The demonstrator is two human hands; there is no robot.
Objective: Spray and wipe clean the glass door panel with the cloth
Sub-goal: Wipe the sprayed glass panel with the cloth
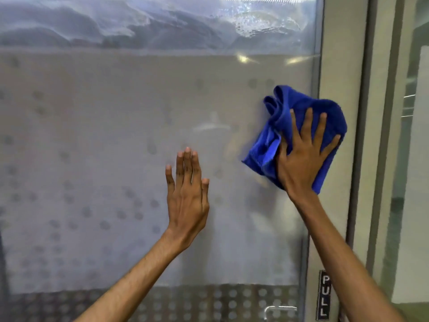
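Two hands are on the glass door panel [92, 147]. The right hand [304, 156], at about 3 o'clock in the view, has its fingers spread and nearly straight. It presses a bunched blue microfibre cloth [301, 105] flat against the pane, just beside the panel's right edge, pushing rather than gripping. The left hand [188, 194], just below centre, lies flat on the glass with straight fingers close together, holding nothing; it probably braces the door.

Droplets and wet smears [262, 22] sit in the clear strip at 1 o'clock, so that part looks sprayed but not yet wiped dry. I cannot tell how much of the frosted, dotted band below is already clean. No spray bottle shows. A PULL label [325, 296] sits at 5 o'clock.
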